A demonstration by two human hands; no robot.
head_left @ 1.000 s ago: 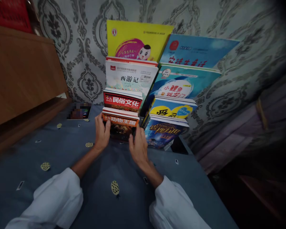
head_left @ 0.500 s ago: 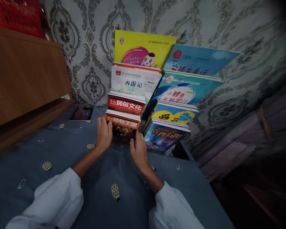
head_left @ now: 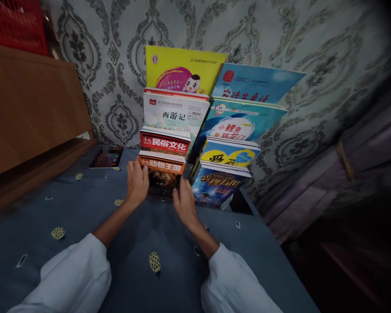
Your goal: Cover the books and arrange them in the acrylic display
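Observation:
Books stand upright in two tiered rows against the wall. At the front of the left row is an orange-topped book (head_left: 163,178) with an animal face on its cover. My left hand (head_left: 137,182) grips its left edge, fingers bent around the side. My right hand (head_left: 184,201) closes on its lower right edge, with some fingertips hidden behind. Behind it rise a red book (head_left: 164,143), a white book (head_left: 176,114) and a tall yellow book (head_left: 185,69). Just right of my right hand stands a dark blue book (head_left: 217,187), fronting the right row.
A blue bed sheet (head_left: 117,269) with pineapple prints lies under everything. A wooden cabinet (head_left: 32,108) with a red basket (head_left: 16,26) on top stands at left. A flat booklet or tablet (head_left: 106,156), partly pixelated, lies near it. Curtains (head_left: 313,195) hang at right.
The view has shifted slightly, so the books and both hands appear a little further left. Both hands keep their places at the sides of the orange-topped book.

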